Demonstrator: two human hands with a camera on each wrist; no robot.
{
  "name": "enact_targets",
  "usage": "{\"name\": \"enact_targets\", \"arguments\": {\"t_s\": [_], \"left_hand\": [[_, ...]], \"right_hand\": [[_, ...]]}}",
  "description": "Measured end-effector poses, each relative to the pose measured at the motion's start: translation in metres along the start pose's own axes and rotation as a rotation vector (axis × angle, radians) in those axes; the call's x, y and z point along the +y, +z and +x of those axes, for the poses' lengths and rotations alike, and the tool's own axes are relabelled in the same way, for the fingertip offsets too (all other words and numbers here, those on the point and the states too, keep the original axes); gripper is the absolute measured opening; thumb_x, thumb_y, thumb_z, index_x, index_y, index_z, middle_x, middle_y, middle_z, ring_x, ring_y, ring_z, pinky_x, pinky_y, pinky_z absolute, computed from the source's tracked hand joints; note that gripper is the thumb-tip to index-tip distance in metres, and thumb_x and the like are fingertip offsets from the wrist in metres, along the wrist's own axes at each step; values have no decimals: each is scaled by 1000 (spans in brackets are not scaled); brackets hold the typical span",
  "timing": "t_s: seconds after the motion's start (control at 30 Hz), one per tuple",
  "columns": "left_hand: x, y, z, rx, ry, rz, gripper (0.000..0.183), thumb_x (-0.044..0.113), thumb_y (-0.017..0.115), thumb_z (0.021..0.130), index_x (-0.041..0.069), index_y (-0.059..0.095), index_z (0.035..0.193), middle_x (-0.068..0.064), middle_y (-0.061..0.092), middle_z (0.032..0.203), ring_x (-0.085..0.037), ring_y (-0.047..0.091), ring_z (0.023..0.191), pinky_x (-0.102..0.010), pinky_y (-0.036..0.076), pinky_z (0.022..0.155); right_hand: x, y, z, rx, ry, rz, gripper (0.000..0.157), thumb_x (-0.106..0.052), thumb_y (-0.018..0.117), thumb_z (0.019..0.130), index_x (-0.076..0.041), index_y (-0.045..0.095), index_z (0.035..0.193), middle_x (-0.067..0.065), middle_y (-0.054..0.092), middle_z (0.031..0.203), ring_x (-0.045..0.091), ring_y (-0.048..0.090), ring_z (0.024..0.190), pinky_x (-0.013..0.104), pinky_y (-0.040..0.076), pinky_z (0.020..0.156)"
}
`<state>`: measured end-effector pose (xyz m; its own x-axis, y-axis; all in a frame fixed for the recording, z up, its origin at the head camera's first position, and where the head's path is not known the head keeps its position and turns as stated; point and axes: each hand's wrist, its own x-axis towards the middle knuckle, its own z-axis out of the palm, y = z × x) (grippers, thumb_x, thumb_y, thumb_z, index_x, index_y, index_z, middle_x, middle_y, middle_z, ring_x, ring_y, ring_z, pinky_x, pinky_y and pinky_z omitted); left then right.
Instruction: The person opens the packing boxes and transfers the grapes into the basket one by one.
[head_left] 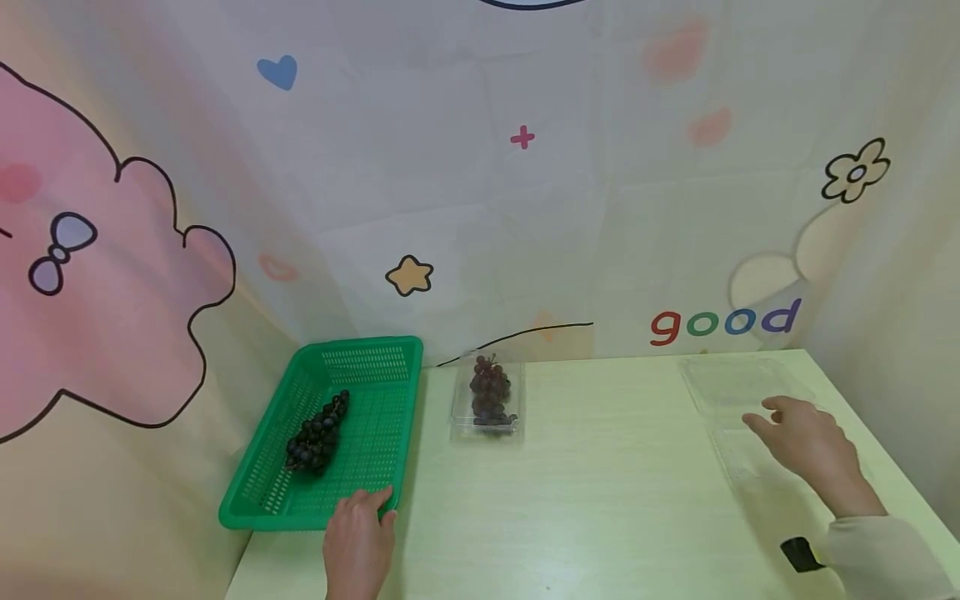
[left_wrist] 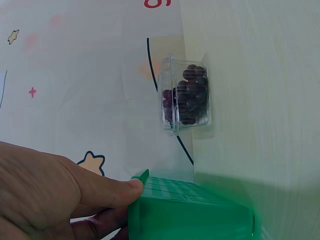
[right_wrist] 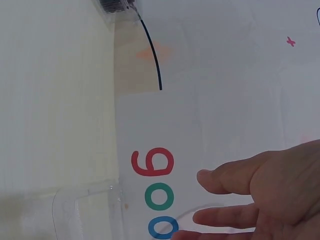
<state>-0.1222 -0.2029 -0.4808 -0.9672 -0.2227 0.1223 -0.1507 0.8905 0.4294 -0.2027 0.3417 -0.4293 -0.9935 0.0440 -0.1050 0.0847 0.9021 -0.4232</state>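
My left hand (head_left: 358, 537) grips the near right corner of a green plastic basket (head_left: 411, 400), thumb and fingers on either side of its rim in the left wrist view. A bunch of dark grapes (head_left: 318, 435) lies in the left part of the basket. My right hand (head_left: 808, 446) hovers over an opened clear plastic container (head_left: 720, 417) at the right, fingers spread apart and holding nothing. In the right wrist view, its thumb (right_wrist: 227, 175) and fingers extend past the container's edge.
Just right of the basket, a closed clear box (left_wrist: 172, 107) of dark red grapes (head_left: 489, 392) stands near the back edge. A printed curtain (head_left: 585, 208) hangs behind the pale table (head_left: 600, 500). A small black object (head_left: 801, 554) sits by my right sleeve (head_left: 885, 554).
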Motion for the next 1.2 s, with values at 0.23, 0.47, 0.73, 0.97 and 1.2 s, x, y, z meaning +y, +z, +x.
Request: {"name": "enact_targets", "arguments": {"t_s": [0.23, 0.47, 0.73, 0.97, 1.2], "left_hand": [[0, 0, -1, 8, -5, -6, 30, 1, 85, 81, 1, 79, 111, -12, 69, 91, -38, 62, 85, -58, 53, 77], [0, 0, 0, 20, -6, -9, 29, 1, 85, 81, 2, 80, 110, -12, 70, 91, -38, 62, 85, -58, 53, 78], [1, 0, 0, 4, -18, -16, 31, 1, 85, 82, 1, 79, 112, -12, 69, 91, -37, 62, 86, -55, 55, 73], [1, 1, 0, 18, -15, -10, 31, 2, 84, 82, 2, 79, 113, -13, 70, 93, -38, 62, 87, -55, 54, 73], [0, 1, -1, 32, -9, -13, 31, 2, 85, 82, 2, 79, 112, -12, 70, 92, -37, 62, 87, -55, 55, 73]], "right_hand": [[-19, 8, 0, 25, -36, 17, 65, -43, 52, 106, 15, 50, 136, 39, 56, 131, 63, 53, 113, 66, 51, 73], [-39, 22, 1, 49, -84, 33, 59, -37, 55, 105, 14, 54, 135, 39, 56, 132, 61, 56, 113, 65, 52, 74], [-62, 35, -1, 83, -141, 39, 51, -31, 60, 104, 12, 60, 132, 38, 59, 129, 59, 59, 111, 62, 54, 71], [-80, 47, -4, 117, -191, 62, 45, -27, 64, 102, 9, 64, 130, 35, 61, 129, 58, 58, 114, 64, 55, 73], [-96, 58, -6, 150, -240, 69, 41, -24, 66, 100, 8, 66, 126, 33, 64, 126, 55, 61, 111, 61, 56, 70]]}}
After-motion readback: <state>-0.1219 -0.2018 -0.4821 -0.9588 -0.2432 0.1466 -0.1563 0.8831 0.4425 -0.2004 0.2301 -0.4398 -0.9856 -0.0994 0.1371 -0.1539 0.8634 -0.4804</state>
